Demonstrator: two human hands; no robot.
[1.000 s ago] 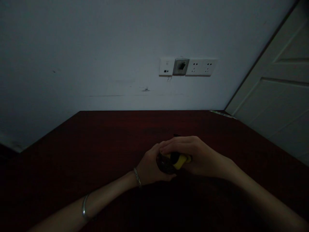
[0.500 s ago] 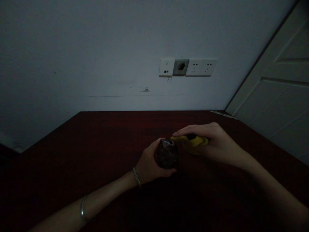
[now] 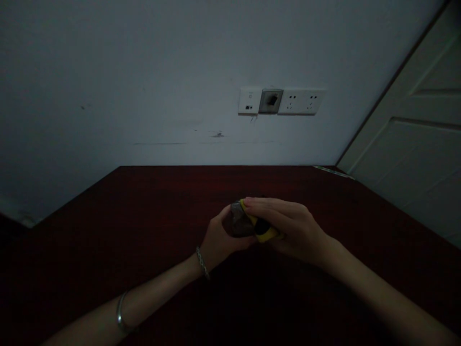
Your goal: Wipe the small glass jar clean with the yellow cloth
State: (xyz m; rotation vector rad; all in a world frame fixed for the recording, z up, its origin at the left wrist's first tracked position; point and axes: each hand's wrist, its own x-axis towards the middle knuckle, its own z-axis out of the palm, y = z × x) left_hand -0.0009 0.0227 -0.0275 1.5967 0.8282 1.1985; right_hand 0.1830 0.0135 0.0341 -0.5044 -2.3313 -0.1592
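In dim light my left hand [image 3: 219, 242] is wrapped round a dark roundish object [image 3: 238, 224] held just above the dark red table [image 3: 144, 216]. My right hand [image 3: 291, 228] grips a yellow and black tool [image 3: 261, 228], whose yellow tip lies against the top of the dark object. The two hands meet at the middle of the table. What the dark object is cannot be made out. Bracelets show on my left wrist and forearm.
A white wall stands behind the table with a row of sockets [image 3: 283, 101] on it. A white door [image 3: 414, 139] is at the right. A thin light strip [image 3: 333, 171] lies at the table's far right corner.
My right hand, which had lifted the yellow tool up and to the right of the dark object, has come back down and left onto it. My left hand has stayed nearly still.
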